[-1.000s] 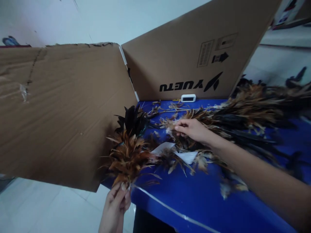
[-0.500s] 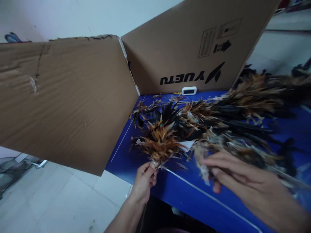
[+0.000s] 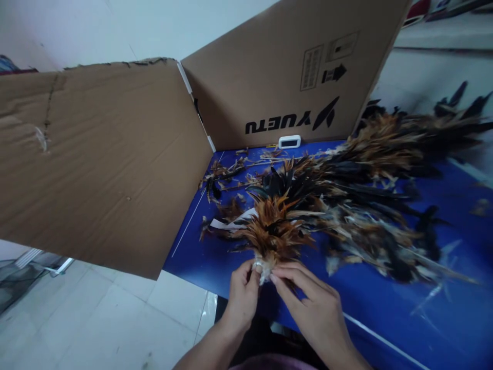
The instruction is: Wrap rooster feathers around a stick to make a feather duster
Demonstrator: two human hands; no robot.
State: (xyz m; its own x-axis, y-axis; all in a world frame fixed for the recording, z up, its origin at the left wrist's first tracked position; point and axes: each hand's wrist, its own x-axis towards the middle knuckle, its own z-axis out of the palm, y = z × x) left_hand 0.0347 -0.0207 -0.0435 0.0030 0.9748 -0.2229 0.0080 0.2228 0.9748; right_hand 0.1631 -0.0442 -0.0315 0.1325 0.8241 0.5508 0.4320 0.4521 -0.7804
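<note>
A bundle of brown and black feathers (image 3: 273,223) points away from me over the near edge of the blue table (image 3: 200,262). My left hand (image 3: 244,293) is closed on its pale base. Beside it, my right hand (image 3: 308,293) pinches a small pale tuft of feathers (image 3: 271,264) against the same base. The two hands are close together, and the fingers partly hide where tuft and bundle meet. A white strip (image 3: 227,224) lies by the bundle's left side.
Loose feathers (image 3: 370,236) spread over the table on the right, with larger brown and black bunches (image 3: 389,144) behind. Cardboard panels (image 3: 103,164) stand at the left and back. A small white device (image 3: 289,142) rests against the back panel.
My right hand has moved left with the pale tuft and now meets my left hand at the bundle's base. The view has shifted slightly to the right.
</note>
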